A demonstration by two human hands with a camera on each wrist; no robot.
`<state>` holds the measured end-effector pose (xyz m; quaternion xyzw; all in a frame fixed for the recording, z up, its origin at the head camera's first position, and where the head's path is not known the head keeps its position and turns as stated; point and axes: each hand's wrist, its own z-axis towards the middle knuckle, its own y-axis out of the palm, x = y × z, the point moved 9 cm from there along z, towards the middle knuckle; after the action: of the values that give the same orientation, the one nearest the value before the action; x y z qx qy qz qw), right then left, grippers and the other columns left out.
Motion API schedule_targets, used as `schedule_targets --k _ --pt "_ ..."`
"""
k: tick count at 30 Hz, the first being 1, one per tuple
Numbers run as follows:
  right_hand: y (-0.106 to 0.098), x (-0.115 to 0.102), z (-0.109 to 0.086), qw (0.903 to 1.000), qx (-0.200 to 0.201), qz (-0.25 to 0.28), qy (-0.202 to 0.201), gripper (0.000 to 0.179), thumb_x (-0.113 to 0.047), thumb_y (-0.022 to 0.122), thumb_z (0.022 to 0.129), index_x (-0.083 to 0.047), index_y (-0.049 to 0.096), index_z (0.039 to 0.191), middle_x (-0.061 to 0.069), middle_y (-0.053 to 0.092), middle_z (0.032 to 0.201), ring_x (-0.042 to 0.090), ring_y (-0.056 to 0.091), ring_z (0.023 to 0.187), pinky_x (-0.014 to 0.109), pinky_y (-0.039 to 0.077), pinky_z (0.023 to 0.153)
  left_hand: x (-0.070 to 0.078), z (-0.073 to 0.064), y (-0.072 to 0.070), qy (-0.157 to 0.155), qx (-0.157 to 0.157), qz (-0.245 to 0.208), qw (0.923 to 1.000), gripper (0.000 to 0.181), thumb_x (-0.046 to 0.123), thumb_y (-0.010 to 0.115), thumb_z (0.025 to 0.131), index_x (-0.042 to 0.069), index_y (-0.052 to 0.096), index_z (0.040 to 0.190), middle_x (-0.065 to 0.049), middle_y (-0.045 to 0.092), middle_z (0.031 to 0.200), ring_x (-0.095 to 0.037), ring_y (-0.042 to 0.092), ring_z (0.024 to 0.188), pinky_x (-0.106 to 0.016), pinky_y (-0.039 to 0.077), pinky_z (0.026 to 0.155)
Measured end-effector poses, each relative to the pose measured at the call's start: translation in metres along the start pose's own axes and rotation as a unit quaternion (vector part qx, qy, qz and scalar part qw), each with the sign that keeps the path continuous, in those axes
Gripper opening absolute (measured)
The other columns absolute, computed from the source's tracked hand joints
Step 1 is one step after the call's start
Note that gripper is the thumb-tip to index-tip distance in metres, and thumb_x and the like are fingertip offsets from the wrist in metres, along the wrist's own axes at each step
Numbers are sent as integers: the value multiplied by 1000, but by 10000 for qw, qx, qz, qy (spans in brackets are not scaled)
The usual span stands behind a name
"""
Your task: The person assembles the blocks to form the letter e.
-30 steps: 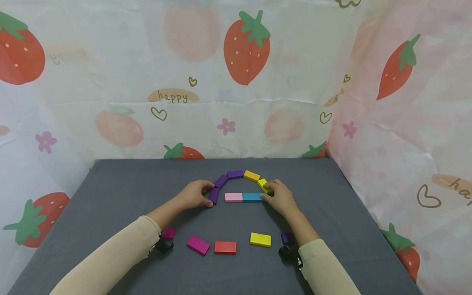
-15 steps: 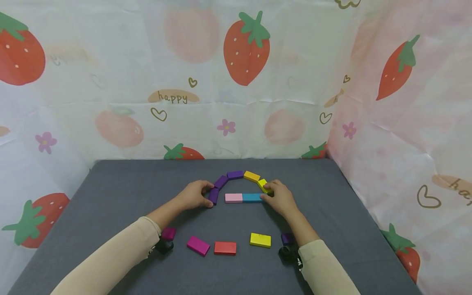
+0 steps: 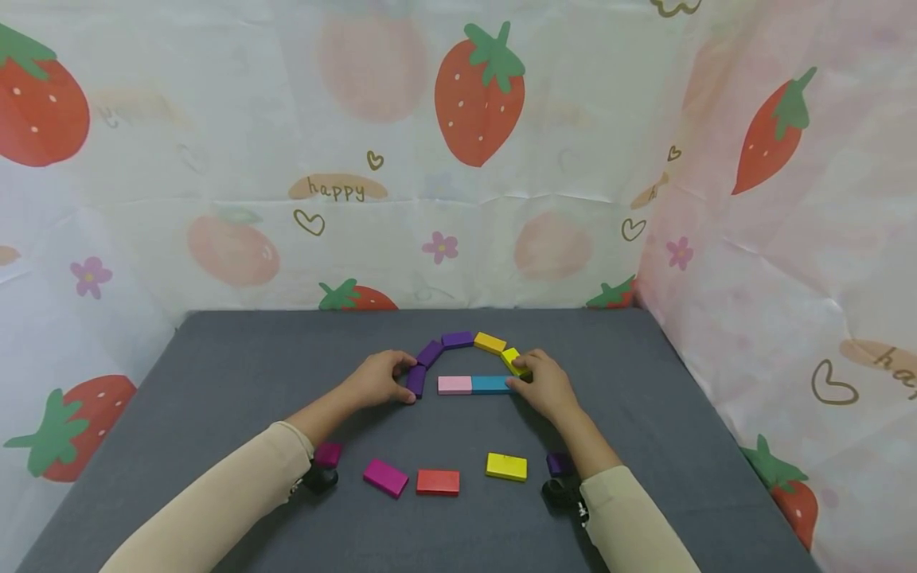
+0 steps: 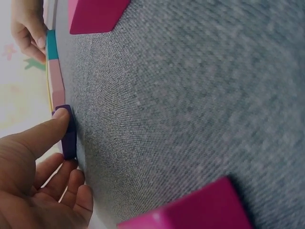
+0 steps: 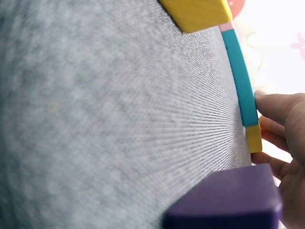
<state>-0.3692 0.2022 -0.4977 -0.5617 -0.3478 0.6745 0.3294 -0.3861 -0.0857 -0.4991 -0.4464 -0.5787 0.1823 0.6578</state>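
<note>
Coloured domino blocks lie flat in an arch on the grey tabletop. At the arch's left end, my left hand pinches a purple block between thumb and fingers; the left wrist view shows the thumb on this purple block. At the right end, my right hand has its fingers around a yellow block, partly hidden. Its thumb lies by the right end of a blue block, which joins a pink block in a straight row inside the arch.
Nearer me lie a magenta block, a red block, a loose yellow block, a second magenta block by the left wrist and a dark purple block by the right wrist. A strawberry-print cloth hangs behind the table.
</note>
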Motion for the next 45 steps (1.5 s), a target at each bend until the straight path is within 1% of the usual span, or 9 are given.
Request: schedule_targets --k 6,8,13,22,34,45 --pt "-2 -1 0 10000 43 -21 -11 40 -29 78 93 -7 71 125 7 63 128 29 61 119 49 48 105 3 0 0 97 3 52 9999 64 24 90 80 8 63 137 -13 63 135 -31 60 121 -47 49 101" --pt "-1 -1 0 10000 4 1 17 40 -29 77 93 -7 71 126 6 63 129 29 60 120 49 48 105 3 0 0 112 -2 40 9999 64 24 90 80 8 63 136 -13 63 135 -32 60 121 -47 50 101" --pt "1 0 0 10000 -76 24 35 41 -30 76 94 -8 70 128 6 62 130 29 60 122 49 48 105 3 1 1 98 8 24 9999 63 23 89 80 8 63 136 -14 62 136 -33 60 122 -48 50 101" --pt "0 0 1 10000 -15 24 -28 40 -29 77 94 -7 71 127 6 62 129 29 60 121 48 48 105 2 2 -1 62 78 42 9999 64 23 90 80 7 63 136 -13 63 136 -32 60 122 -48 50 102" --pt "-1 -2 -1 10000 14 -16 -25 41 -29 78 93 -6 70 127 7 62 129 29 60 120 49 48 105 3 -1 -2 26 35 -37 10000 64 20 89 80 6 63 137 -15 62 137 -34 60 125 -48 49 103" --pt "-2 -3 -2 10000 24 42 -3 41 -29 78 93 -6 71 127 7 63 128 28 61 120 49 47 105 3 -2 -1 17 29 18 10000 65 21 90 80 6 63 137 -15 62 136 -32 60 122 -48 49 101"
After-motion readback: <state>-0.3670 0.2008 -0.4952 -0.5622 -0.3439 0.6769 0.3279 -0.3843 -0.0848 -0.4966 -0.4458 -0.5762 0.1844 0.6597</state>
